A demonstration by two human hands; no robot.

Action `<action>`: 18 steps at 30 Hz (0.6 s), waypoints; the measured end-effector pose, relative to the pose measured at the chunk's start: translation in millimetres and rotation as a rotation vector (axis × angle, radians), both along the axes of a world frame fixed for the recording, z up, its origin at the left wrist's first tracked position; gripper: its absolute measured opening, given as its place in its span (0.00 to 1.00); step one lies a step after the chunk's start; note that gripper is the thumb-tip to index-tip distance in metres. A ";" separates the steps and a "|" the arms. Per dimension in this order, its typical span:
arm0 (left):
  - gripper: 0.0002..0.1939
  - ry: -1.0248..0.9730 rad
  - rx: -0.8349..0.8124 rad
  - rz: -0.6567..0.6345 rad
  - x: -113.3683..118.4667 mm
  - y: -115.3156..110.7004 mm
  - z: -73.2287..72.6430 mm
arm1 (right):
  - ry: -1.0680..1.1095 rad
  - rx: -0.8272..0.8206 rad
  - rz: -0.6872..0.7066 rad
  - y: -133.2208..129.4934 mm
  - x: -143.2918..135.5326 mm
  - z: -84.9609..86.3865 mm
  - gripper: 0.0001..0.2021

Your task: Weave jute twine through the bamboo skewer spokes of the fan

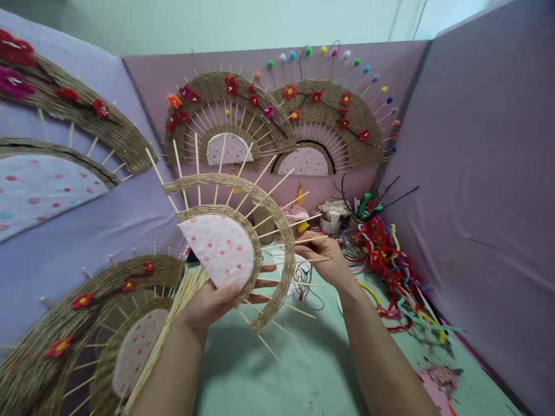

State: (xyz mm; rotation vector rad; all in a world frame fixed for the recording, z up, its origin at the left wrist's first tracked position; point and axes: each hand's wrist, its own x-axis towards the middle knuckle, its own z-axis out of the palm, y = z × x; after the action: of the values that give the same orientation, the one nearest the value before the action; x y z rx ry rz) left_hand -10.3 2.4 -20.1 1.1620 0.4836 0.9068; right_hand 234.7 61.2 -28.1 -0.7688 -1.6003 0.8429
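In the middle of the head view a half-round woven fan [222, 248] is held up and tilted. It has a white paper half-disc with red and pale blue dots, two bands of brown twine, and thin sticks spreading outward. My left hand [214, 303] grips the fan from below, thumb on the paper and fingers behind the sticks. At the fan's right edge my right hand [321, 254] is closed, its fingers pinched at the outer twine band by the sticks. Whether it holds twine or a stick there I cannot make out.
Finished fans with red felt flowers [232, 85] lean on the back and left panels. A pile of red and coloured pipe cleaners [385, 266] lies at right beside dark twigs [399, 193]. Loose twine [306, 277] rests on the green table [277, 370]; pale straw [186, 294] runs at left.
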 end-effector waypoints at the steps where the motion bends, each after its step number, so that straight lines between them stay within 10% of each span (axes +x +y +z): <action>1: 0.22 -0.063 -0.023 0.031 3.1 -0.5 0.1 | -0.004 -0.004 0.001 -0.6 -0.8 0.4 0.07; 18: 0.21 -0.096 -0.333 0.173 -13.5 20.5 -8.8 | -0.265 0.134 0.010 -4.3 14.7 4.6 0.05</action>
State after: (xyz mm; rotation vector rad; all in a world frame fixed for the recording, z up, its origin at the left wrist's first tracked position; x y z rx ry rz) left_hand -23.8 22.9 -28.9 0.7788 0.6367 0.9826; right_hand 249.4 56.9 -23.5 -0.8020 -1.8760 0.6532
